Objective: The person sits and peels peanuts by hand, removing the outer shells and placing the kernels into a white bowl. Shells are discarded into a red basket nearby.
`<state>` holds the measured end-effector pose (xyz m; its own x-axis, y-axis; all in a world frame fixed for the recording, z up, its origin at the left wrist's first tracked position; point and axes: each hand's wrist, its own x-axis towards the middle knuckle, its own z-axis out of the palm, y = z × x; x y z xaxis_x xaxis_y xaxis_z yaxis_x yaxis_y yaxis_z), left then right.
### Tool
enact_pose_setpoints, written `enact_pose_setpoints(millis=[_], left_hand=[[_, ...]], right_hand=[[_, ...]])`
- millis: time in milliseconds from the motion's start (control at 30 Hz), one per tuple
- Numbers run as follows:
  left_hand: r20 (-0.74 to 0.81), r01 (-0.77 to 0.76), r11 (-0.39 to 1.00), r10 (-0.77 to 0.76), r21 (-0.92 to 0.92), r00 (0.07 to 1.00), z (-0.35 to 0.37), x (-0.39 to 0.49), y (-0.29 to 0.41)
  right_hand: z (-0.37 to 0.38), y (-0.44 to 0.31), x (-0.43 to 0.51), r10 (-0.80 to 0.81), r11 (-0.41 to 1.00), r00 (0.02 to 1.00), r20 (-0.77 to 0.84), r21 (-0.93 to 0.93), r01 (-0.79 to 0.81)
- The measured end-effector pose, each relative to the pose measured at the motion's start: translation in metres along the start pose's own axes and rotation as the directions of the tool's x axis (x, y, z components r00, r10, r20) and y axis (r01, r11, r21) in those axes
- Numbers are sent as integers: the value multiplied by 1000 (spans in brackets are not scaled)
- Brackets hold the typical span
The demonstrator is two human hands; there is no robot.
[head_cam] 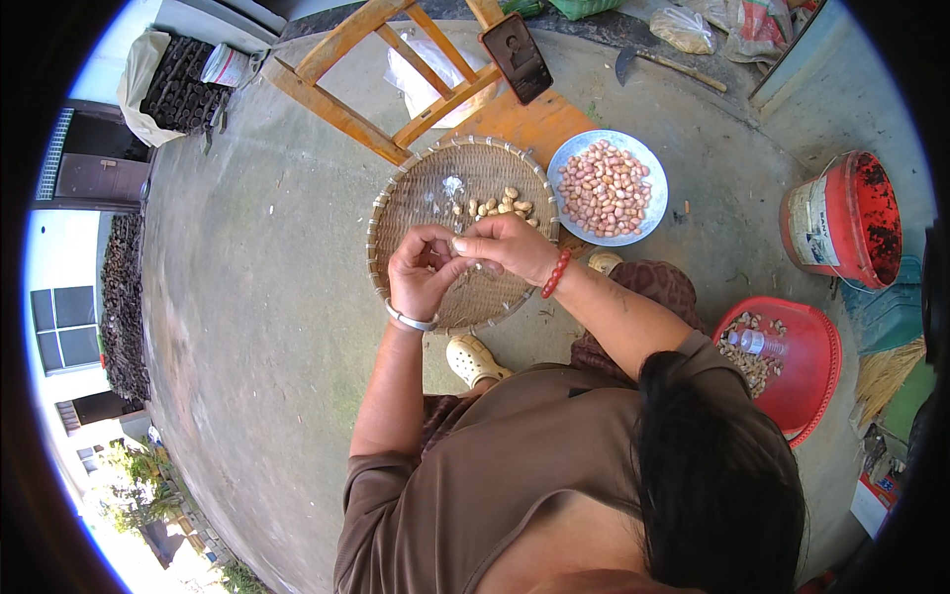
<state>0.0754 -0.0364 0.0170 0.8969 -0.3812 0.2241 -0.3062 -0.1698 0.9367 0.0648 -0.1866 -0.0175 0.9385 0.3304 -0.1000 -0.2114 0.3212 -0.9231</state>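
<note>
Over a round woven bamboo tray (505,160), my left hand (424,269) and my right hand (512,249) meet at the fingertips. A small, pale thing is pinched between them; it looks like a peanut, but the fingers largely cover it. Unshelled peanuts (507,206) lie in the tray just beyond my right hand, near a white patch on the weave. To the right of the tray, a pale blue bowl (657,215) holds many shelled pink peanut kernels (605,189).
A wooden chair (423,115) bears the bowl on its seat, with a phone (516,58) against its back. At right are a red basin (805,371) with shells and a plastic bottle, and a red bucket (835,223). A sickle (625,65) lies on the floor beyond.
</note>
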Motion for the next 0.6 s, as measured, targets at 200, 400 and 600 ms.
enact_pose_setpoints(millis=[200,400,600], left_hand=[[-12,18,1000,-18,-3,1000,2,-2,-1],[-15,23,1000,-23,-4,1000,1,-3,-5],[-17,5,996,-3,92,1000,1,-2,-1]], right_hand=[[1,-3,0,-134,981,991,10,-143,134],[4,-3,0,-209,939,978,-7,-282,199],[4,0,0,-245,928,969,-19,-295,228]])
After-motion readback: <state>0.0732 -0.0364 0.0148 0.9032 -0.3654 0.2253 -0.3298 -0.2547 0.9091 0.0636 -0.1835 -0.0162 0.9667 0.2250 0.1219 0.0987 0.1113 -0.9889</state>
